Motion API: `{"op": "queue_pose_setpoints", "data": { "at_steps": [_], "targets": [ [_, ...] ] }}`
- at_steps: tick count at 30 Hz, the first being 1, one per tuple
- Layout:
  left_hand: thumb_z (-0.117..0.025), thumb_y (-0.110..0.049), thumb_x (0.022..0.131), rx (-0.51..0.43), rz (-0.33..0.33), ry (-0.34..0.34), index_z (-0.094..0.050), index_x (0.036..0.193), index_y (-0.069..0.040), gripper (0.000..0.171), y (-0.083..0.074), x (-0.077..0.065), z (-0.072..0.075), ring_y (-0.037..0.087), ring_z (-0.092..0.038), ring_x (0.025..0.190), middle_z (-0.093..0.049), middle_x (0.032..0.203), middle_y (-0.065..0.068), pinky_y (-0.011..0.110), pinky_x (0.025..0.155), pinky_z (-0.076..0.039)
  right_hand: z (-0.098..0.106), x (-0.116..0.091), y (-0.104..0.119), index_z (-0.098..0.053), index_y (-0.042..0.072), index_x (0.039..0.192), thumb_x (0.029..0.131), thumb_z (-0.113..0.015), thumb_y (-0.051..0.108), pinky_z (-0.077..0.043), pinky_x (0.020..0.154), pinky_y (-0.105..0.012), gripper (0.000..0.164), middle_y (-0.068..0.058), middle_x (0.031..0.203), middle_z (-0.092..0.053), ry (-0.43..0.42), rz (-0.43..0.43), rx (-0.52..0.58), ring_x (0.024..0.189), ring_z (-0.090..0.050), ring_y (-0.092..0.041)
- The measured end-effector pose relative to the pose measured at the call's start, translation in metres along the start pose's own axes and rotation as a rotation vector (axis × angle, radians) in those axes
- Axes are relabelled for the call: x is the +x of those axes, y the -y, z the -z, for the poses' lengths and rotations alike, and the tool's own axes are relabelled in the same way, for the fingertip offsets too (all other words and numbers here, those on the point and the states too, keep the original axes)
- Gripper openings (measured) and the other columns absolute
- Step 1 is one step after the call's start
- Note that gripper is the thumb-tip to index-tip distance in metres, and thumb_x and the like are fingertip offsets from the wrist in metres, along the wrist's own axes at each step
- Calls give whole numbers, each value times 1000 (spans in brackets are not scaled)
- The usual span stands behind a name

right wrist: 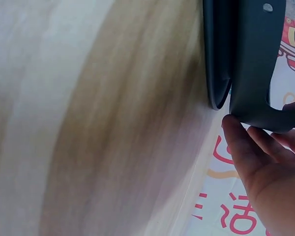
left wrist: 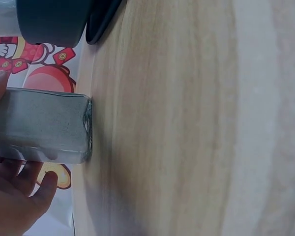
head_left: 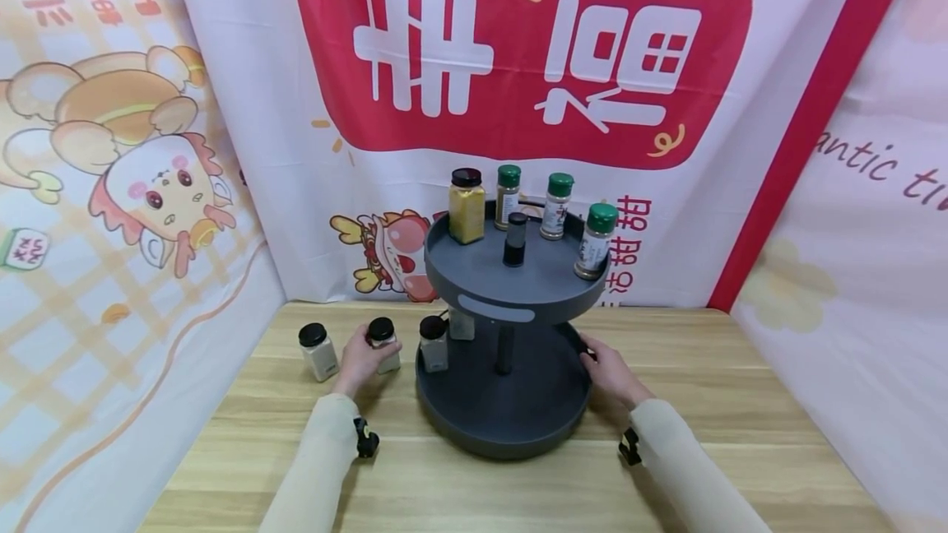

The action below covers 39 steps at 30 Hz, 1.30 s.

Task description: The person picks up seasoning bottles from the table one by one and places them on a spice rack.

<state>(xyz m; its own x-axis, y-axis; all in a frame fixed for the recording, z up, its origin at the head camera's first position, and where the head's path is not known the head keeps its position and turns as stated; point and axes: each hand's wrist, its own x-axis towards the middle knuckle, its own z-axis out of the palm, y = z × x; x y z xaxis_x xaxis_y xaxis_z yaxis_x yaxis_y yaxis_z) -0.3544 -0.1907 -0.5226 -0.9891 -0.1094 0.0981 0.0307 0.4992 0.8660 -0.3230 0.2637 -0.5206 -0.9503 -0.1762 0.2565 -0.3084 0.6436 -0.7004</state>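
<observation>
My left hand [head_left: 359, 365] grips a clear square spice jar [left wrist: 44, 125] with a black lid, thumb on one side and fingers on the other. That jar is left of a dark grey two-tier round rack [head_left: 504, 438]. On the far right side of the rack's lower tier, my right hand [head_left: 613, 373] holds the raised rim by its handle cutout, as the right wrist view shows. One black-lidded jar [head_left: 434, 352] stands at the lower tier's left edge, with another jar [head_left: 462, 324] behind it, partly hidden by the upper tier.
Another black-lidded jar [head_left: 321, 356] stands on the wooden table [head_left: 415, 492] left of my left hand. The upper tier carries a yellow-filled jar [head_left: 467, 212] and several green-capped bottles [head_left: 595, 249] around a short central post [head_left: 515, 241]. Printed cloths hang behind and at both sides.
</observation>
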Motion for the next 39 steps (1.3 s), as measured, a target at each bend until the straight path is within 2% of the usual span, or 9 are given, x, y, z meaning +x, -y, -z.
{"op": "queue_pose_setpoints", "data": {
  "at_steps": [7, 15, 27, 35, 39],
  "targets": [
    [-75, -26, 81, -1, 11, -10, -49, 114, 2, 51, 1, -1, -2, 37, -53, 108, -56, 117, 24, 49, 91, -42, 0, -2, 1, -40, -16, 134, 95, -48, -3, -46, 90, -49, 42, -34, 130, -47, -3, 13, 27, 110, -54, -45],
    [-77, -30, 79, 6, 20, -40, -53, 110, 1, 50, -1, -4, -3, 36, -55, 106, -59, 114, 24, 49, 91, -42, -2, -3, 0, -40, -13, 135, 96, -48, -2, -44, 92, -49, 42, -31, 134, -45, 2, -13, 23, 115, -51, -43],
    [-79, -35, 75, 32, 43, -72, -55, 110, 0, 55, -5, -10, -3, 37, -57, 105, -61, 114, 24, 49, 91, -44, -3, -4, 0, -39, -13, 136, 96, -47, -1, -45, 91, -47, 43, -31, 133, -45, -17, -12, 43, 113, -53, -41],
    [-81, -38, 72, 49, 35, -43, -55, 101, -3, 52, -6, -14, -2, 34, -59, 101, -63, 108, 20, 47, 87, -46, -2, -5, 1, -38, -11, 138, 96, -47, -1, -44, 92, -48, 44, -31, 134, -44, -6, -34, 33, 116, -51, -42],
    [-82, -36, 71, 62, 18, -51, -55, 99, -5, 50, -6, -16, -3, 32, -59, 99, -64, 106, 18, 46, 85, -47, -2, -6, 2, -38, -11, 138, 97, -46, 0, -45, 91, -47, 44, -31, 134, -45, -4, -40, 24, 115, -52, -41]
  ]
}}
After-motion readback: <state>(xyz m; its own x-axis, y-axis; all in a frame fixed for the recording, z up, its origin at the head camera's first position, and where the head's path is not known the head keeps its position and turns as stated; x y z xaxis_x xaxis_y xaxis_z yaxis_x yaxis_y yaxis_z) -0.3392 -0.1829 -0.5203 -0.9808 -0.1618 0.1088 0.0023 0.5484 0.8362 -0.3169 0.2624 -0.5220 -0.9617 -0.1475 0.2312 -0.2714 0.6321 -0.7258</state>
